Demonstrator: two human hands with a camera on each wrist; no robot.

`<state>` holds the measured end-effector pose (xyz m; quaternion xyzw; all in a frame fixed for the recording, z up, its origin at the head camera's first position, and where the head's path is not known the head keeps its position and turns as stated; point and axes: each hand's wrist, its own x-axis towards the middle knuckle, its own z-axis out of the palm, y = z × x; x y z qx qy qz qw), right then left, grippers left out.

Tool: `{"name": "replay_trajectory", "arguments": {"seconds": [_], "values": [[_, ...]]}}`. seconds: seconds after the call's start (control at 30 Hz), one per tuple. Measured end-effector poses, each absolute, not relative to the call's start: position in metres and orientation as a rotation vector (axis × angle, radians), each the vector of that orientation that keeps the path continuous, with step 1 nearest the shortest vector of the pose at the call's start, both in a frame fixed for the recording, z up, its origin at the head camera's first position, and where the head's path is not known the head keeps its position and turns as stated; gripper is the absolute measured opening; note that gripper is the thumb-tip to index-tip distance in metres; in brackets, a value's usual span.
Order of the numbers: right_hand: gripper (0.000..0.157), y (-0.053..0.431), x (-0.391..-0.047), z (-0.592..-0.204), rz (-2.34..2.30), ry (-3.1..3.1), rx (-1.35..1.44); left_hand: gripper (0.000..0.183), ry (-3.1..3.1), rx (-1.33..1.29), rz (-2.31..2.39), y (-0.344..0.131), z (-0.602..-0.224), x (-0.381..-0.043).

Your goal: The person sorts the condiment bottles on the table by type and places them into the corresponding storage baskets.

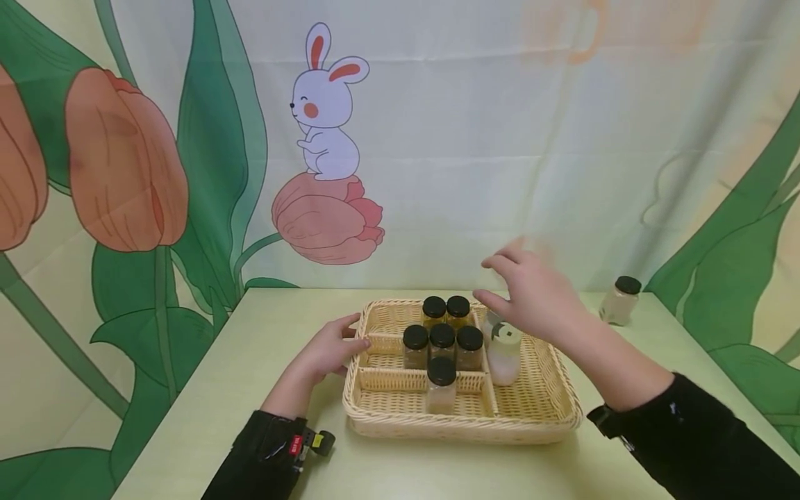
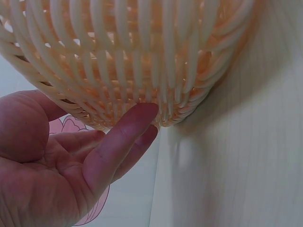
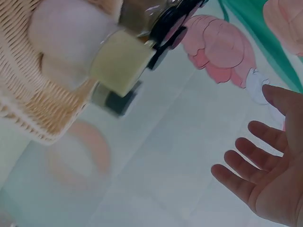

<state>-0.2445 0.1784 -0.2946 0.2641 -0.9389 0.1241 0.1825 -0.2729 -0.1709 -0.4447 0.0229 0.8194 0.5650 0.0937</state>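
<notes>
A wicker basket (image 1: 462,427) with compartments sits on the table. My left hand (image 1: 334,349) holds its left side, thumb over the rim and fingers (image 2: 125,130) against the outer weave. In the left compartments stand several small clear jars (image 1: 442,336) with black lids. The right compartment holds a whitish bottle (image 1: 503,364) with a pale yellow cap (image 3: 122,61), and another container (image 1: 490,319) behind it is partly hidden. Above that compartment my right hand (image 1: 537,292) is raised with nothing in it, its fingers spread and slightly bent in the right wrist view.
Another black-lidded jar (image 1: 620,302) stands near the table's back right corner. The pale table (image 1: 237,389) meets a hanging cloth (image 1: 437,173) printed with tulips and a rabbit at its back edge.
</notes>
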Motion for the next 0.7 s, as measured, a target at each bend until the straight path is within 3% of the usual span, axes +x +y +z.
{"name": "replay_trajectory", "arguments": {"seconds": [0.7], "values": [[0.063,0.251,-0.288,-0.295,0.379,-2.704,0.394,0.072,2.437,0.057,1.688,-0.17,-0.445,-0.273]]}}
